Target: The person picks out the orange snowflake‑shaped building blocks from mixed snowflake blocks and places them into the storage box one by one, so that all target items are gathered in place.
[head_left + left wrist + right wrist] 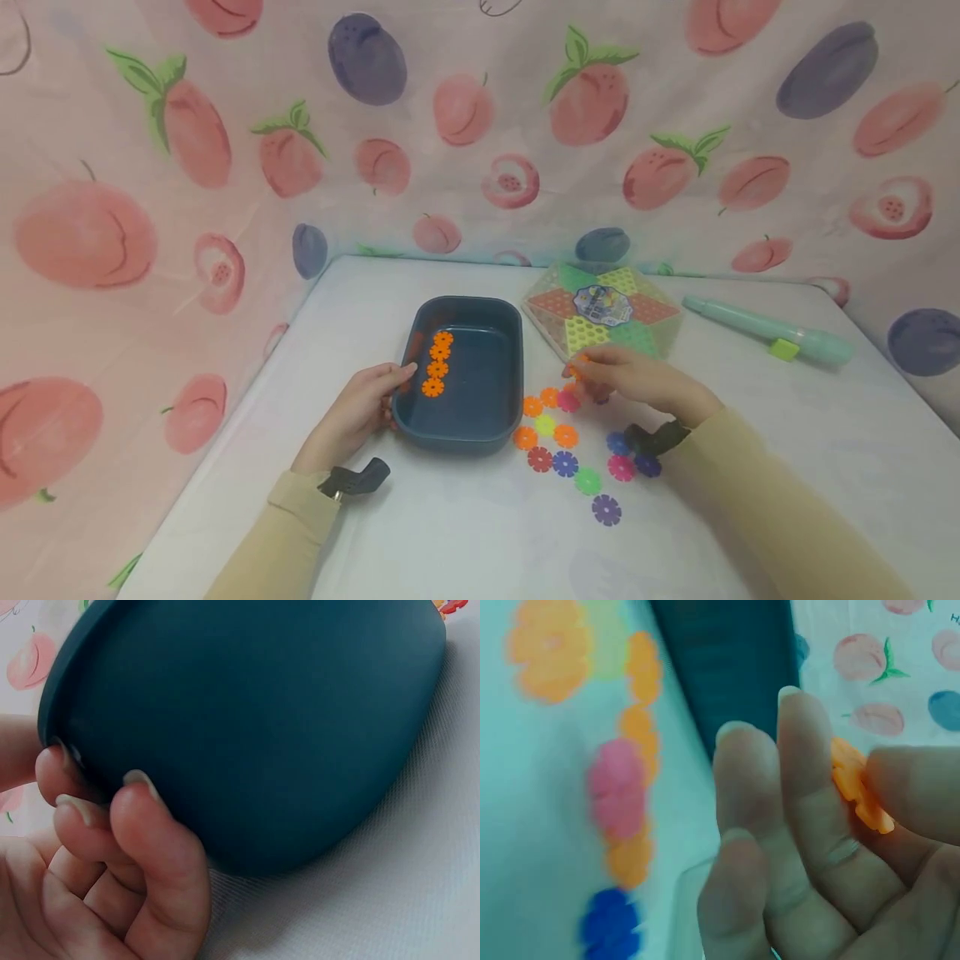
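Note:
A dark blue rectangular tray [487, 367] has its left rim gripped by my left hand [363, 404], thumb over the edge and fingers beneath the side. Several orange snowflake discs [438, 369] lie in a column inside it. In the right wrist view, an orange snowflake disc [859, 784] is pinched between thumb and finger of my right hand [637, 379]. That hand hovers above loose discs in orange, pink, yellow, blue, red and green, among them a yellow disc [545, 425] and a red disc [539, 459], spread to the right of the tray.
Behind my right hand lies a hexagonal box [600, 308] with a coloured star lid. A mint-green stick-like object [772, 327] with a lime block rests at the back right. A purple disc [607, 509] lies nearest the front. Fruit-print cloth [465, 183] hangs behind the table.

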The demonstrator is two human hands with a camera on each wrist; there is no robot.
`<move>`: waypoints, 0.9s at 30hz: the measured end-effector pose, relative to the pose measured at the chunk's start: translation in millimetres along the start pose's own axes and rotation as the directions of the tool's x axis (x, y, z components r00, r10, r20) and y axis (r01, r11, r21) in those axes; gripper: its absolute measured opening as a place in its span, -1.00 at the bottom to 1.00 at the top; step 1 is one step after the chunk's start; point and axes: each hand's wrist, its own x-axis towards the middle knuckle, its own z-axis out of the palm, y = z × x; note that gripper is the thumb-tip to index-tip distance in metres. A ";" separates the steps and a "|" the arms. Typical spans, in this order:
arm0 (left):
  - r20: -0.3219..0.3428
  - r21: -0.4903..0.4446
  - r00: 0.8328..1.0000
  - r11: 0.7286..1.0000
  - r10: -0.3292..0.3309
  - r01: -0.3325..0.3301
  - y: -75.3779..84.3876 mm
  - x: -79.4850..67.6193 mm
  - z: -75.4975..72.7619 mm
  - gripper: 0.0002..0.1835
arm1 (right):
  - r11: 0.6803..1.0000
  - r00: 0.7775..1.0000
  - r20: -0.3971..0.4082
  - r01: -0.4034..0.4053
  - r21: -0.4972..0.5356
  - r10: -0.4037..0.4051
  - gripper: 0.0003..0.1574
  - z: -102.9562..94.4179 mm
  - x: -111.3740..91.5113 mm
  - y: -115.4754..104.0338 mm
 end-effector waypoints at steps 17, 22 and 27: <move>0.005 -0.007 1.000 1.000 -0.007 0.007 -0.2 0.9 -0.4 -0.58 | 0.976 0.976 0.041 0.215 -0.018 -0.215 -0.64 17.9 66.5 -94.9; 0.008 -0.005 1.000 1.000 0.003 -0.003 -0.9 0.8 -0.8 -0.58 | 0.981 0.982 0.052 0.183 -0.069 -0.180 -0.66 29.1 86.1 -110.9; 0.016 0.001 1.000 1.000 0.009 -0.009 0.1 0.4 -1.5 -0.60 | 0.958 0.979 0.104 0.192 -0.211 -0.174 -0.76 43.1 103.8 -124.4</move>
